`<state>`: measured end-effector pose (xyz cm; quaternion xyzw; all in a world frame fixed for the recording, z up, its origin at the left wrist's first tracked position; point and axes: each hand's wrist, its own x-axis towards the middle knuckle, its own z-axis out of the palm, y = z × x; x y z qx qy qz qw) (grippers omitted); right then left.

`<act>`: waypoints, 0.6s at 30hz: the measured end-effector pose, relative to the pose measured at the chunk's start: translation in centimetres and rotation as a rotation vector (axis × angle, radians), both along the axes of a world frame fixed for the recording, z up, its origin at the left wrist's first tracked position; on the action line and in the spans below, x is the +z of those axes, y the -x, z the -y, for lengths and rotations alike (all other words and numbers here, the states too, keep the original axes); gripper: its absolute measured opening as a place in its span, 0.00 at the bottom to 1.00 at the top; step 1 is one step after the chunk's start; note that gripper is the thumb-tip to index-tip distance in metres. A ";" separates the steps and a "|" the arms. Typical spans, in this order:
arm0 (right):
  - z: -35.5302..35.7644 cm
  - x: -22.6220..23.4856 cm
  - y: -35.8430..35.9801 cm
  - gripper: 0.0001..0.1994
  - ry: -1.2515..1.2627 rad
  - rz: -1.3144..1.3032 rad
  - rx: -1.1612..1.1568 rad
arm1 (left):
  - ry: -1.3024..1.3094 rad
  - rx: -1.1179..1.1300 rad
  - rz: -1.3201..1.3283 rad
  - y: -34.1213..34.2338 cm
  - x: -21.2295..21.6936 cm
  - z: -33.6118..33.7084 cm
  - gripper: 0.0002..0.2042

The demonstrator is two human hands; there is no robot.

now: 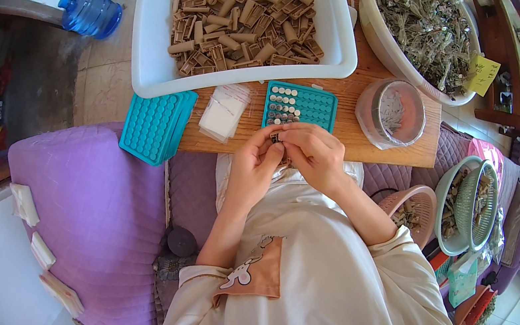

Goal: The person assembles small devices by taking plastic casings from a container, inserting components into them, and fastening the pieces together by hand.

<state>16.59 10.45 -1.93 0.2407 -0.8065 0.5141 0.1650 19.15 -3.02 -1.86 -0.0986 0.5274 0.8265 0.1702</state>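
Observation:
Both hands meet at the table's near edge, just in front of a teal grid tray (318,108). My left hand (253,171) is closed, its thumb and fingers pinching a small brown part (276,138) with a dark inside. From the other side my right hand (317,155) presses its fingertips onto that same part. Fingers cover most of it, so its full shape is hidden. Several small round white and grey pieces (283,102) stand in rows on the left half of the teal tray.
A white tub (146,78) of brown plastic parts (245,17) stands beyond the trays. Stacked teal trays (151,131) and clear bags (224,110) lie left. Rightward are a lined round container (370,112), a large basin (383,43) of clear-wrapped pieces, and baskets (422,205).

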 end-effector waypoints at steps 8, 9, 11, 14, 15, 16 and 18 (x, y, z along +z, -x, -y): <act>-1.5 -1.7 0.4 0.11 0.024 0.448 -0.207 | -0.072 -0.019 0.187 -0.1 0.2 0.6 0.11; -2.0 -2.9 0.9 0.12 -0.016 0.412 -0.239 | -0.074 -0.023 0.185 0.0 0.1 0.5 0.11; -2.2 -3.8 1.6 0.11 -0.116 0.363 -0.246 | -0.086 -0.015 0.165 0.0 -0.1 0.6 0.11; -2.2 -5.0 2.1 0.10 -0.279 0.235 -0.235 | -0.062 -0.040 0.156 0.0 0.3 0.4 0.10; -2.1 -5.3 2.2 0.09 -0.341 0.152 -0.215 | -0.061 -0.039 0.155 0.0 0.2 0.4 0.10; -2.1 -5.5 2.2 0.09 -0.340 0.151 -0.215 | -0.070 -0.046 0.133 -0.1 0.0 0.3 0.10; -2.2 -5.6 2.3 0.09 -0.342 0.195 -0.154 | -0.078 -0.053 0.110 -0.1 -0.2 0.3 0.10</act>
